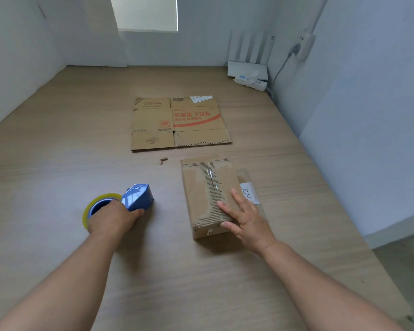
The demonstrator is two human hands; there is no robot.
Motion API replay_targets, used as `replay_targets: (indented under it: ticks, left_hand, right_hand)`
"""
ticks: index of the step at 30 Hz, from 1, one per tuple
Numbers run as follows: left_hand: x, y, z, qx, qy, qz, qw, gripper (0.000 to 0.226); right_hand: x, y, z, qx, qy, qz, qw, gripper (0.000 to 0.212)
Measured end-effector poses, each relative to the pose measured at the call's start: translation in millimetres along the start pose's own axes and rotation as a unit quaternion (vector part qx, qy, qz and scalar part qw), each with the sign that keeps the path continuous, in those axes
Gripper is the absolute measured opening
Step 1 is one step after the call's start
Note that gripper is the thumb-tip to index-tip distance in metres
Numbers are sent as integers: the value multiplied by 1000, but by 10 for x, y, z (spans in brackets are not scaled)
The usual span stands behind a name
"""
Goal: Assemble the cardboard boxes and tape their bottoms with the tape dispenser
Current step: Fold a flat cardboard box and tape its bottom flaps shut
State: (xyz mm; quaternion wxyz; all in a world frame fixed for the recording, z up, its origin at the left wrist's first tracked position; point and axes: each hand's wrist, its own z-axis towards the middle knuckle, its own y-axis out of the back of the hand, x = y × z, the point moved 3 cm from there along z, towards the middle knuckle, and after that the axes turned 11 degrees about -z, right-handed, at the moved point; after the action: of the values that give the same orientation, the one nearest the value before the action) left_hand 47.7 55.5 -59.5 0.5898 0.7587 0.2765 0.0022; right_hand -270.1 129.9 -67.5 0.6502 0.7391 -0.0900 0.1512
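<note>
Left hand [112, 220]: fingers curled round the dispenser [139, 195], gripping it from behind. The blue body pokes out past the knuckles, pointing away from the person, with its base down on the table [58, 163]. The yellowish roll [87, 211] sits at this hand's left side, partly hidden by it.

Right hand [247, 217]: open, fingers straight and spread, palm down. It rests on the box [206, 192] at its near right corner and grips nothing.

Box: assembled, flaps closed, lying under and ahead of the right hand. It is well apart from the left hand, off to that hand's right. Clear tape [210, 174] runs along the centre seam, ahead of the fingertips. A white label [249, 192] with handwriting lies just right of the fingers.

Flat box [179, 123]: unfolded on the table, far ahead of both hands. A small scrap [163, 160] lies between it and the hands.

Router [247, 65] and power strip [251, 81]: far corner, well beyond the right hand.
</note>
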Motion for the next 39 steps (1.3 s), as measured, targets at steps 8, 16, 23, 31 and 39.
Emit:
replay_targets:
  ticks: [8, 16, 23, 31, 39]
  left_hand:
    - [-116, 228, -485, 167, -147, -264, 939, 25]
    - [-463, 437, -1021, 248, -227, -302, 892, 45]
    - [-637, 418, -1095, 250, -242, -276, 896, 48]
    - [-837, 410, -1181, 275, -265, -276, 882, 63]
    - [-947, 412, -1198, 301, -273, -252, 878, 63]
  right_hand:
    - [-2, 0, -7, 13, -8, -11, 1000, 68]
    - [46, 242, 26, 52, -17, -74, 996, 62]
    - [393, 912, -191, -64, 37, 289, 954, 38]
    - [479, 998, -298, -14, 41, 428, 903, 18]
    - [387, 933, -243, -82, -49, 419, 903, 13]
